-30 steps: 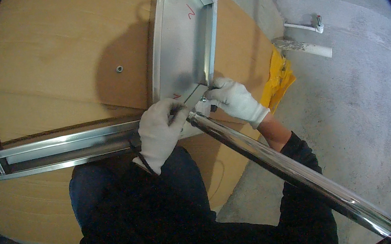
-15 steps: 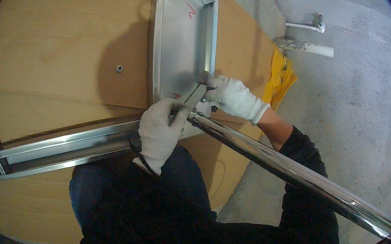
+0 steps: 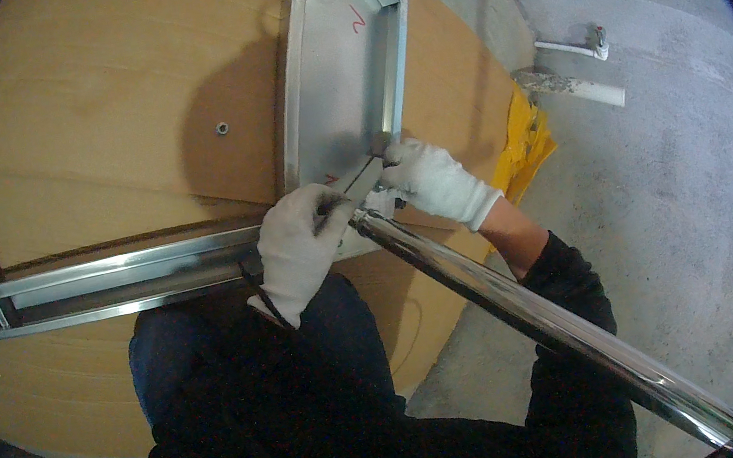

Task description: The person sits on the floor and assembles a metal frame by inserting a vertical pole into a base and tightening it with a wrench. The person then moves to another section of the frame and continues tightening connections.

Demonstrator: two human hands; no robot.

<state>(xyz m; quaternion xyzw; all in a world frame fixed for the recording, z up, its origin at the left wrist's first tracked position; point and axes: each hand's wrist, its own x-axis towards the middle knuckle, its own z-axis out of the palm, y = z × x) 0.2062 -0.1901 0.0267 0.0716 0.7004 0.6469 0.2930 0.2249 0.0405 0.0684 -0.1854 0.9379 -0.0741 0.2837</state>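
At the corner of a metal frame (image 3: 324, 94), both my gloved hands work close together. My left hand (image 3: 296, 244) is closed, its thumb and fingers curled at the edge of a small angled metal plate (image 3: 363, 183); what they pinch is hidden. A thin black strip (image 3: 271, 300) runs along that hand's wrist. Across the corner, my right hand (image 3: 436, 180) has its fingers bent against the plate's far side, closed over something small that I cannot make out. Just below the hands lies the upper end of a shiny round tube (image 3: 499, 304).
Cardboard (image 3: 114, 96) lies inside the frame, with a loose nut (image 3: 222, 128) on it. A frame rail (image 3: 128, 262) runs left. Yellow sheeting (image 3: 524, 146), a white pipe (image 3: 574, 90) and a small pipe fitting (image 3: 589, 48) are right, by the concrete (image 3: 664, 215).
My right hand's fingers have shifted slightly at the plate's corner. My left hand and the tube stay nearly where they were.
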